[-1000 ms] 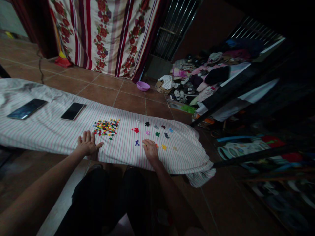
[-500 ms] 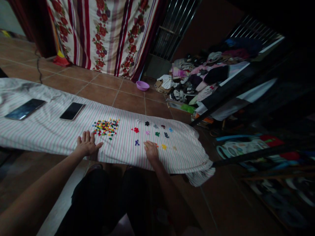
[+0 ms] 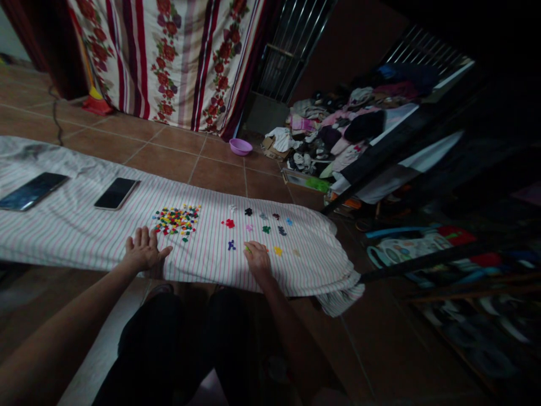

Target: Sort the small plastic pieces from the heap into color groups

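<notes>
A person's left hand (image 3: 143,251) rests palm down at the near edge of a striped cloth (image 3: 84,237), its fingers (image 3: 141,239) open and spread, holding nothing and lying just beside a dense heap of small multicoloured pieces (image 3: 176,221). The right hand (image 3: 257,260) lies farther along the same edge, its fingers (image 3: 253,251) drawn together at a small green piece (image 3: 247,248); whether they grip it cannot be told. Between and beyond the hands, separate small pieces stand apart in loose rows, among them a red piece (image 3: 229,223), a dark blue piece (image 3: 231,245) and a yellow piece (image 3: 278,251). Two smartphones (image 3: 32,191) (image 3: 116,193) lie face up on the cloth, well apart from the heap. Beyond the cloth, on the tiled floor (image 3: 220,176), stand a purple plastic basin (image 3: 240,146) and a heap of clothes (image 3: 333,135), before a floral curtain (image 3: 169,56).
</notes>
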A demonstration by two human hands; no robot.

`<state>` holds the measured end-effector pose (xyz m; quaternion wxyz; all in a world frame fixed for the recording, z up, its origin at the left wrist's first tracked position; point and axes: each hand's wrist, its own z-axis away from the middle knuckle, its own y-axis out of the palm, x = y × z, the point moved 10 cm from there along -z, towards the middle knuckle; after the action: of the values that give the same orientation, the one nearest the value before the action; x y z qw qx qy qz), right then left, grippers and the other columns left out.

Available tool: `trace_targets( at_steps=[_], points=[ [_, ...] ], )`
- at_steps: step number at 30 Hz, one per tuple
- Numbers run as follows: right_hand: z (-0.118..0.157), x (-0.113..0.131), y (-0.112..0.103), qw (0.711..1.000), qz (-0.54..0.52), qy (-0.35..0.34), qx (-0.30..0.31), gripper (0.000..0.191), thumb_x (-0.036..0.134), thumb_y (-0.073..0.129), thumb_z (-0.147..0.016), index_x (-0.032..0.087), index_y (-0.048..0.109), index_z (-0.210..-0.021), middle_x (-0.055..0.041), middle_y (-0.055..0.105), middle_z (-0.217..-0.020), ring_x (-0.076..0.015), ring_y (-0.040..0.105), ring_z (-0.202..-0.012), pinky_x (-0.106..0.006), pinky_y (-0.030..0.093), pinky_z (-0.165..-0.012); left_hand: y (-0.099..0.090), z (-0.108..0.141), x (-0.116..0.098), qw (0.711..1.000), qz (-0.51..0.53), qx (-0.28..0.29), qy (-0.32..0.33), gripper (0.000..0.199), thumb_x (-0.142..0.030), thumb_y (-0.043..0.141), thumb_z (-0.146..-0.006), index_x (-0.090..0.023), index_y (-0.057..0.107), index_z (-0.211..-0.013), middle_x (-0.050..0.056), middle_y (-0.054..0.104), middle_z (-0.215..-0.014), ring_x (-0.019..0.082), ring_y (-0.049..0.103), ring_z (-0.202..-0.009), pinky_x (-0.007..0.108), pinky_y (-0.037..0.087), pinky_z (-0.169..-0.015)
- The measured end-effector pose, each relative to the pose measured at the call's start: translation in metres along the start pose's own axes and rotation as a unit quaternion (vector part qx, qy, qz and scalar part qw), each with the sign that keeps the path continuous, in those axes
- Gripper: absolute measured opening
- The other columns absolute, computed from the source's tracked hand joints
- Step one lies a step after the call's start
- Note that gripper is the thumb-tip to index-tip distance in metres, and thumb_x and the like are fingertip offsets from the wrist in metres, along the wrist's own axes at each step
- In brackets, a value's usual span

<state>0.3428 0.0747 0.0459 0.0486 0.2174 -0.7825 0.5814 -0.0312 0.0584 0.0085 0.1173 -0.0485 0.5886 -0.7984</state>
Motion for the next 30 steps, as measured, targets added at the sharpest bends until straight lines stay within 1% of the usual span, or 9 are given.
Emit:
trace_targets(
  at_steps=[3,5,7,9,13,16,18,26,30],
  points=[
    [0.0,-0.005,-0.01,0.999,-0.004,-0.002,-0.032,0.031,0.026,0.047,-0.093,0.018,0.069,-0.113,-0.0099,0.068,-0.112,-0.0218,0.057,-0.105,-0.037,0.043,-0.097,0.0,0.001,0.0,1.0,-0.008,0.002,-0.005,0.099,-0.072,0.016,-0.082,-0.001,0.011,-0.15,0.022,0.007,-0.159,0.037,0.003,-0.148,0.055,0.011,-0.115],
    [-0.001,-0.014,-0.018,0.999,0.007,0.009,-0.045,0.033,0.025,0.044,-0.093,0.016,0.068,-0.114,-0.0111,0.068,-0.113,-0.022,0.056,-0.107,-0.037,0.042,-0.098,0.0,0.001,0.0,1.0,-0.01,0.0,-0.005,0.099,-0.072,0.016,-0.082,-0.001,0.011,-0.15,0.022,0.007,-0.159,0.037,0.003,-0.148,0.054,0.011,-0.116],
    [-0.002,-0.028,-0.024,0.999,0.022,0.024,-0.044,0.035,0.02,0.042,-0.092,0.014,0.068,-0.115,-0.0126,0.067,-0.115,-0.0225,0.055,-0.109,-0.037,0.042,-0.099,0.0,0.002,-0.001,1.0,-0.008,-0.004,-0.002,0.099,-0.073,0.015,-0.082,-0.001,0.011,-0.15,0.022,0.008,-0.159,0.037,0.004,-0.148,0.054,0.011,-0.115],
    [-0.002,-0.04,-0.029,0.999,0.032,0.024,-0.025,0.037,0.016,0.04,-0.09,0.013,0.068,-0.116,-0.0132,0.066,-0.118,-0.0232,0.054,-0.111,-0.039,0.042,-0.1,-0.002,0.002,-0.001,1.0,-0.004,-0.011,0.001,0.099,-0.073,0.015,-0.082,-0.001,0.012,-0.15,0.022,0.009,-0.159,0.037,0.004,-0.148,0.055,0.011,-0.115],
    [0.002,-0.05,-0.026,0.998,0.044,-0.015,0.041,0.04,0.013,0.043,-0.087,0.015,0.067,-0.119,-0.0124,0.064,-0.124,-0.0242,0.051,-0.118,-0.041,0.039,-0.104,-0.002,0.002,-0.001,1.0,-0.002,-0.006,0.001,0.1,-0.072,0.016,-0.081,0.0,0.013,-0.15,0.023,0.008,-0.158,0.037,0.004,-0.148,0.055,0.011,-0.115],
    [0.005,-0.054,-0.019,0.995,0.053,-0.021,0.076,0.044,0.01,0.044,-0.084,0.018,0.067,-0.12,-0.0102,0.063,-0.127,-0.0229,0.052,-0.118,-0.041,0.039,-0.104,-0.002,0.002,-0.001,1.0,-0.01,0.004,-0.003,0.099,-0.072,0.016,-0.082,0.0,0.012,-0.15,0.023,0.007,-0.159,0.037,0.003,-0.148,0.055,0.012,-0.115],
    [0.006,-0.057,-0.017,0.996,0.053,-0.014,0.077,0.043,0.009,0.043,-0.084,0.02,0.068,-0.118,-0.0096,0.064,-0.125,-0.0224,0.054,-0.116,-0.042,0.04,-0.103,-0.002,0.002,-0.001,1.0,-0.015,0.001,-0.003,0.098,-0.071,0.016,-0.082,0.0,0.012,-0.15,0.023,0.008,-0.159,0.037,0.003,-0.148,0.055,0.012,-0.115],
    [0.005,-0.061,-0.021,0.999,0.031,-0.023,0.026,0.034,0.014,0.044,-0.088,0.02,0.073,-0.104,-0.0088,0.07,-0.107,-0.0218,0.061,-0.101,-0.04,0.045,-0.097,-0.002,0.002,-0.001,1.0,-0.015,0.0,-0.003,0.099,-0.072,0.015,-0.082,-0.001,0.012,-0.15,0.022,0.009,-0.159,0.037,0.004,-0.148,0.055,0.013,-0.115],
    [0.003,-0.061,-0.02,0.999,0.028,-0.022,0.034,0.032,0.013,0.045,-0.088,0.02,0.074,-0.1,-0.0085,0.07,-0.103,-0.0209,0.06,-0.097,-0.037,0.045,-0.095,-0.003,0.002,-0.001,1.0,-0.015,0.0,-0.004,0.098,-0.072,0.016,-0.082,-0.001,0.013,-0.15,0.023,0.009,-0.159,0.037,0.005,-0.148,0.055,0.013,-0.115]
  ],
)
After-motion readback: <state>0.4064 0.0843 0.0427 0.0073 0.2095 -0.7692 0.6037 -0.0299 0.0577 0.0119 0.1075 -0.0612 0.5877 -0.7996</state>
